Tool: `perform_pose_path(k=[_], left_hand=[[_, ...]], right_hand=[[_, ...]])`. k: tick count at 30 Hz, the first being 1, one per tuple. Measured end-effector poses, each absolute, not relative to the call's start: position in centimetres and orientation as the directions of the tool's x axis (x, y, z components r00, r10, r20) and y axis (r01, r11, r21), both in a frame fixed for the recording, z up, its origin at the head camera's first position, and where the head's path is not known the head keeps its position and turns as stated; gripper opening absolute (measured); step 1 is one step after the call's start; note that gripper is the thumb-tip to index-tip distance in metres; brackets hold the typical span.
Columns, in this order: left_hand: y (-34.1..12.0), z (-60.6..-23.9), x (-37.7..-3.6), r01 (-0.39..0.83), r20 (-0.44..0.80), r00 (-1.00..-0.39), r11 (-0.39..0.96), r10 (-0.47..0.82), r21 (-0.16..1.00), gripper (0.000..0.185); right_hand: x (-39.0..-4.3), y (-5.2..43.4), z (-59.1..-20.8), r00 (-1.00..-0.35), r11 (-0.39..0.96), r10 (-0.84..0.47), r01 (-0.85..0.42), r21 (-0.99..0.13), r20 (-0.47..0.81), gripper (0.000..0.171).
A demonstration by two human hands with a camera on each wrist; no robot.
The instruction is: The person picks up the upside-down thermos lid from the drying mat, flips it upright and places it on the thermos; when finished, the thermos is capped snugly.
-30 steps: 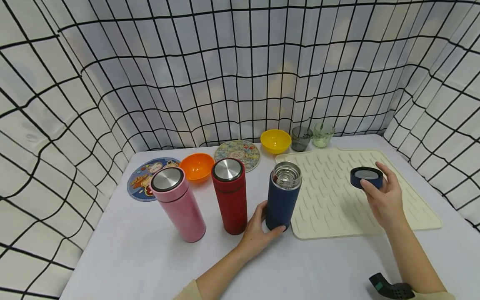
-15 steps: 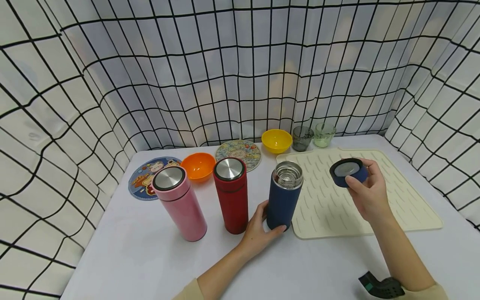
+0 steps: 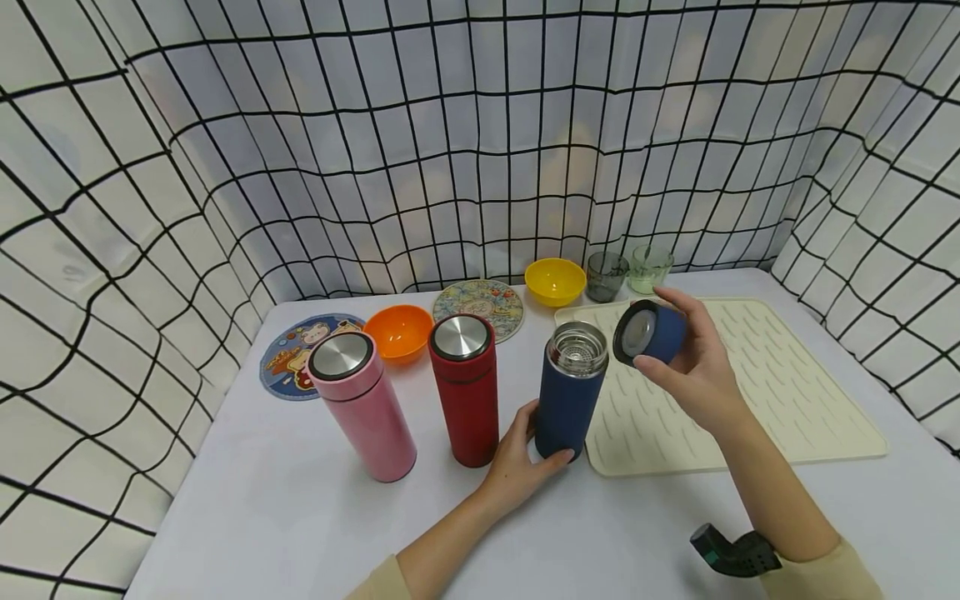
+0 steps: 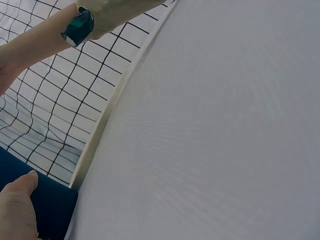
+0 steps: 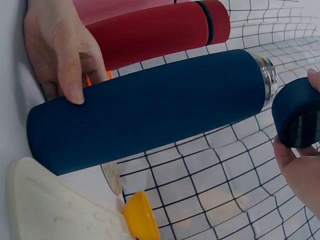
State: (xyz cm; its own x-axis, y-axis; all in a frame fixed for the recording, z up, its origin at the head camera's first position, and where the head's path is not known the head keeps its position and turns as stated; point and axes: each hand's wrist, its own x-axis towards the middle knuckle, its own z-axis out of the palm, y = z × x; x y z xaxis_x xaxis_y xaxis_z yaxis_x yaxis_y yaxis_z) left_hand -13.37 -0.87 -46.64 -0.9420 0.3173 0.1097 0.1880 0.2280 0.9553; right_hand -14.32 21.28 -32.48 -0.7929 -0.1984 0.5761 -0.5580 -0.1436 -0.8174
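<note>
A blue thermos point(image 3: 570, 400) stands upright without its lid, its steel neck and strainer showing in the head view. Low on its body, my left hand point(image 3: 517, 467) holds it with the thumb in front; the other fingers are partly hidden behind. The right wrist view shows the same left hand point(image 5: 67, 55) at the base of the thermos point(image 5: 150, 110). My right hand point(image 3: 697, 367) pinches the blue lid point(image 3: 663, 333) between thumb and fingers, tilted with its underside facing the thermos. The lid is just right of the thermos mouth, apart from it.
A red thermos point(image 3: 467, 400) and a pink thermos point(image 3: 367, 417) stand capped to the left. Behind are an orange bowl point(image 3: 400, 335), a yellow bowl point(image 3: 555, 283), two glasses point(image 3: 606, 279) and round mats point(image 3: 480, 304). A cream drying mat point(image 3: 780, 383) lies right.
My right hand has moved left with the lid, from over the drying mat to near the thermos mouth, tipping the lid on its side. My left hand stays on the thermos.
</note>
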Motion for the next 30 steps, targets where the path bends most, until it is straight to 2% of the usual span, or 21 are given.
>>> perform_pose_path(k=[10, 17, 25, 30], left_hand=[[-0.8, -46.7, -13.4, 0.198, 0.117, -0.94, 0.235, 0.32, 0.952, 0.072], [-0.9, -44.0, -12.4, 0.171, 0.09, -0.942, 0.231, 0.324, 0.958, 0.069], [-0.9, -46.3, -13.4, 0.209, 0.126, -0.936, 0.234, 0.327, 0.949, 0.071], [-0.9, -46.8, -13.5, 0.224, 0.139, -0.933, 0.236, 0.332, 0.946, 0.07]], right_hand=[[-15.0, 20.2, -31.3, -0.744, -0.067, -0.266, -0.619, -0.782, 0.612, 0.079], [-15.9, 19.2, -31.0, -0.645, -0.079, -0.319, -0.712, -0.698, 0.694, 0.07], [-16.2, 17.9, -30.8, -0.69, 0.069, -0.339, -0.696, -0.715, 0.639, 0.072], [-16.5, 17.1, -31.0, -0.693, 0.047, -0.356, -0.683, -0.729, 0.627, 0.07]])
